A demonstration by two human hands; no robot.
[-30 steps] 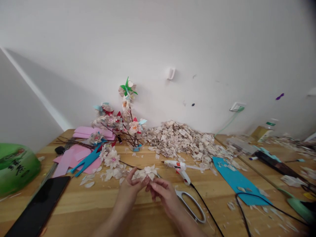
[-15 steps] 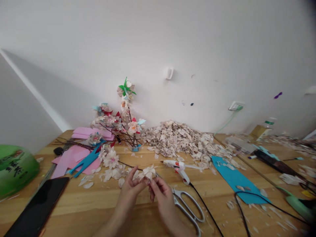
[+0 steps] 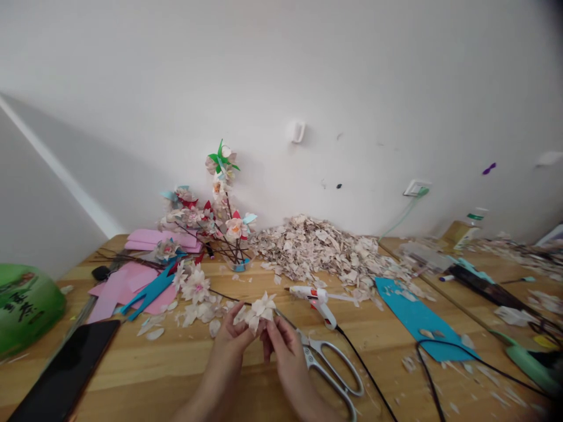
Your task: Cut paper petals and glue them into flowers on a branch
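Note:
A pale handmade flower [image 3: 259, 312] with pointed petals is held between my two hands, just above the wooden table. My left hand [image 3: 233, 339] pinches it from the left, thumb and fingers at its base. From the right, my right hand [image 3: 281, 343] grips its underside with bent fingers. A dark twig [image 3: 224, 295] runs behind the flower toward a finished white blossom [image 3: 196, 286] on the table. Metal scissors [image 3: 329, 366] lie beside my right hand, their blades partly hidden. Beyond them rests a white glue gun [image 3: 315, 300], its black cord trailing forward.
Against the wall stands a cup [image 3: 237, 264] of twigs with paper flowers. A heap of dried petals [image 3: 321, 249] lies right of it. Pink sheets [image 3: 132, 281], a black phone [image 3: 65, 372] and a green container [image 3: 29, 308] are leftward; blue foam [image 3: 417, 319] lies right.
The flower has been tipped up in my fingers, so its open petals show more clearly. Both hands still hold it in nearly the same place. The view has shifted slightly.

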